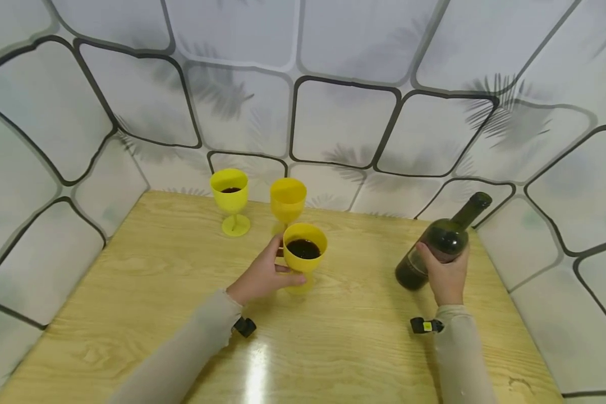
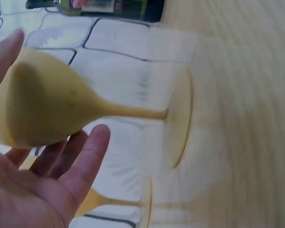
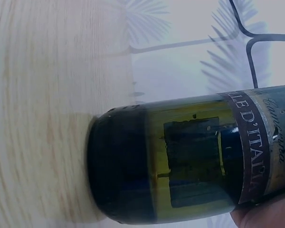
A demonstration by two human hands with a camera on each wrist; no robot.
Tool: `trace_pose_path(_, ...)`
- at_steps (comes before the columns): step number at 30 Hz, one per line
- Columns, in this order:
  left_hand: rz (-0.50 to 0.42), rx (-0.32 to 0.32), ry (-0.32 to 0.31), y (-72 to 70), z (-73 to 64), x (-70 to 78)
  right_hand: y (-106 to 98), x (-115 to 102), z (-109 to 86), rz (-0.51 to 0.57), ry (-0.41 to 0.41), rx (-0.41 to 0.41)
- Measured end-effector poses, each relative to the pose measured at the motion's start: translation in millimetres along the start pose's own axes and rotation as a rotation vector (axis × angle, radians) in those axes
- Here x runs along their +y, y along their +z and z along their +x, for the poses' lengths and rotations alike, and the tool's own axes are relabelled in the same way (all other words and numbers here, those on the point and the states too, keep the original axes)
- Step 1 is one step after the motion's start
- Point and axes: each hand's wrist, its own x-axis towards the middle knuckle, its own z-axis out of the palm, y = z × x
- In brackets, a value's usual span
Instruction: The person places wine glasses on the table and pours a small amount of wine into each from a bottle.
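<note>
My left hand point(image 1: 270, 269) is around the bowl of a yellow goblet point(image 1: 303, 238) with dark liquid inside. In the left wrist view the thumb lies along one side of the bowl point(image 2: 47, 99) and the fingers curl at the other, with the stem and round foot showing below. On the right, my right hand point(image 1: 446, 275) grips a dark green wine bottle point(image 1: 444, 238) around its body. The right wrist view shows the bottle's lower part point(image 3: 190, 161), its base close to the wooden surface, with part of a label visible.
Behind the held goblet stands another yellow goblet point(image 1: 288, 199), partly hidden by it. A third yellow goblet point(image 1: 230, 193), farther left, has dark liquid in it. All are on a wooden table point(image 1: 146, 292) bordered by a patterned wall point(image 1: 343, 123) at back and sides.
</note>
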Motion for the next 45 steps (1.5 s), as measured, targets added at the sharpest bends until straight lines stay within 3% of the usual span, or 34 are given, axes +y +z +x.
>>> trace_pose_path(5,-0.043,0.062,0.014,13.2,5.0,0.2,-1,-2,0.6,-0.009,0.006,0.006)
trace_pose_path(11,-0.075,0.079,0.018,28.0,17.8,3.7,0,-1,1.8,-0.008,0.030,0.000)
trace_pose_path(16,-0.089,0.117,0.023,42.7,38.4,4.4,-1,1,2.1,-0.021,0.037,-0.005)
trace_pose_path(23,-0.041,0.203,0.011,59.6,70.5,9.3,-2,3,3.2,-0.026,0.034,-0.008)
trace_pose_path(34,-0.068,0.273,-0.035,71.4,106.6,12.4,-2,4,3.7,-0.019,0.011,-0.014)
trace_pose_path(45,-0.139,0.292,-0.041,68.8,132.5,9.1,1,1,1.2,0.013,-0.005,0.000)
